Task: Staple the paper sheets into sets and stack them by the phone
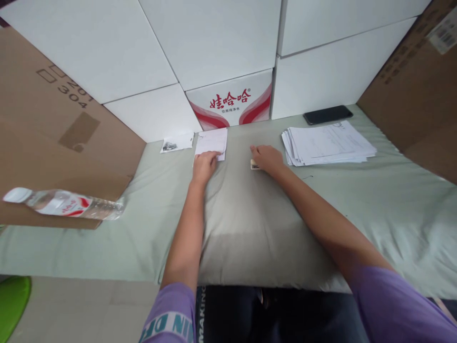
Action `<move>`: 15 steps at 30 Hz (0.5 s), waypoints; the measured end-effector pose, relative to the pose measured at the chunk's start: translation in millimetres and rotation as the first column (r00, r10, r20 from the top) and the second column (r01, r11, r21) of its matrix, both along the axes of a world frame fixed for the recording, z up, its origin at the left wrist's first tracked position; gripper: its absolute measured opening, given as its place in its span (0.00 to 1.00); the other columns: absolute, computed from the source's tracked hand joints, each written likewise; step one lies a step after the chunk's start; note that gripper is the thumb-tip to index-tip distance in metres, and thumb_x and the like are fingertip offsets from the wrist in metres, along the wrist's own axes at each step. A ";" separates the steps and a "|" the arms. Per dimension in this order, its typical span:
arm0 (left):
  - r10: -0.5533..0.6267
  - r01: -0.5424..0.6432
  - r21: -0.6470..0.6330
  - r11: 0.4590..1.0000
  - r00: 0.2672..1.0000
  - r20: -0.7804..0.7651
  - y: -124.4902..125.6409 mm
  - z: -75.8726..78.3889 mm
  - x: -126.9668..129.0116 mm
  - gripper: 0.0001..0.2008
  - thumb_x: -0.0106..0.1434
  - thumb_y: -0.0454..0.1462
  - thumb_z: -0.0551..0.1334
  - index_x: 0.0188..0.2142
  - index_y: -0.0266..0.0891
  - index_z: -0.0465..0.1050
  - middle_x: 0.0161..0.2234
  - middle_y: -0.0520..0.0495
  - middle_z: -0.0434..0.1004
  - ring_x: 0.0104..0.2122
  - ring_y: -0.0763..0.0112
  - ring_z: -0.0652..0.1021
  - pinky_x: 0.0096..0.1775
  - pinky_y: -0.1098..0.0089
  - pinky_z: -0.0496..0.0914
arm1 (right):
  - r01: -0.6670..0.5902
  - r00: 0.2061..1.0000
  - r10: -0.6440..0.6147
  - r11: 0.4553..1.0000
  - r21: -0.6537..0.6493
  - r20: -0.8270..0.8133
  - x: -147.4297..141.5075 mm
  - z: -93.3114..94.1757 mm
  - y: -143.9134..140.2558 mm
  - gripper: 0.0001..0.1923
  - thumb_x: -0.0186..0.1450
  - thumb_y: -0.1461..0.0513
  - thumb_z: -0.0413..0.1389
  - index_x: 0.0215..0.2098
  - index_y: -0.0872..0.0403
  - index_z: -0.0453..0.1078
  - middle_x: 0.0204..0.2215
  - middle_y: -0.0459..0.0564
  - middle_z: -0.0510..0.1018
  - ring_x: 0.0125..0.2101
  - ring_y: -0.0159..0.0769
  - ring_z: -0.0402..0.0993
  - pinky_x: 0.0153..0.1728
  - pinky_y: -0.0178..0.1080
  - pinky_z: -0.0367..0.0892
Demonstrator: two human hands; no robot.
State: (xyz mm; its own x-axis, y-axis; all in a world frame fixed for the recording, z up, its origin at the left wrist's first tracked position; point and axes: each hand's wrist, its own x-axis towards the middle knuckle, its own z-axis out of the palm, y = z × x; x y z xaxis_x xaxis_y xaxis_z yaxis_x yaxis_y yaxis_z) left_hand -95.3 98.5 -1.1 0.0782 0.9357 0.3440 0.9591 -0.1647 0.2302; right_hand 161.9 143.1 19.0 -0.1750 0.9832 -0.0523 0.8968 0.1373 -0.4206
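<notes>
1. Head view: your left hand [205, 164] lies flat on the near edge of a small sheet of paper [212, 142], fingers pressed together and bearing down on the sheet rather than pinching it.
2. Your right hand [268, 158] rests palm down over a small pale object [253, 165], possibly a stamp or eraser. Only one end shows at the thumb side, so you cannot tell whether the fingers close round it or merely cover it.
3. Key relation: the small object lies to the right of the sheet, with bare cloth between them. The right hand is the nearer hand to the object; the left hand is already on the sheet. The sheet's long axis runs away from you, toward the boxes.
4. Both items sit on a grey-green pillow [250, 228] on the bed [410, 214].
5. A stack of printed papers [326, 143] lies just right of the right hand, with a dark phone [327, 115] beyond it.
6. A smaller paper slip [177, 142] lies left of the sheet.
7. Containers: the white cartons [214, 43] and the red-printed box [232, 102] at the back are closed; contents not visible. A water bottle [64, 204] lies on its side at far left, cap on, looking near empty.
</notes>
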 end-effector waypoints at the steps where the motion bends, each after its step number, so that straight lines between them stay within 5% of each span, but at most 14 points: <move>1: -0.027 0.027 -0.011 1.000 1.000 -0.013 0.0 -0.1 0.4 0.15 0.69 0.35 0.56 0.47 0.45 0.80 0.48 0.44 0.82 0.53 0.58 0.76 0.52 0.59 0.62 | 0.001 1.000 -0.001 1.000 -0.003 -0.001 0.1 0.3 -0.1 0.37 0.76 0.45 0.33 0.46 0.56 0.79 0.48 0.64 0.81 0.48 0.51 0.78 0.47 0.44 0.67; 6: -0.030 0.029 -0.019 0.999 0.997 -0.074 2.8 -2.8 3.4 0.13 0.66 0.44 0.63 0.46 0.45 0.83 0.48 0.42 0.82 0.57 0.50 0.70 0.54 0.52 0.60 | -0.011 1.000 0.011 1.000 0.000 -0.006 0.8 1.3 -0.9 0.38 0.76 0.45 0.32 0.46 0.57 0.79 0.47 0.64 0.81 0.48 0.51 0.78 0.46 0.44 0.67; 15: 0.017 -0.005 0.099 0.995 0.994 -0.112 7.2 -3.5 4.2 0.15 0.73 0.41 0.55 0.41 0.44 0.82 0.42 0.39 0.82 0.51 0.51 0.72 0.51 0.52 0.59 | -0.015 1.000 0.015 1.000 -0.007 -0.006 0.1 1.8 -0.2 0.36 0.76 0.47 0.34 0.47 0.58 0.79 0.47 0.65 0.81 0.48 0.51 0.78 0.46 0.43 0.67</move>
State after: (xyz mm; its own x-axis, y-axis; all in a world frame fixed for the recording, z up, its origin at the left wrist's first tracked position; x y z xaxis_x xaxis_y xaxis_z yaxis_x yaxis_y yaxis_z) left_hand -91.1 105.7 -4.6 0.1116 0.8986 0.4244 0.9799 -0.1706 0.1036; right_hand 162.0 142.9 20.9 -0.1898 0.9801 -0.0576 0.8921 0.1477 -0.4271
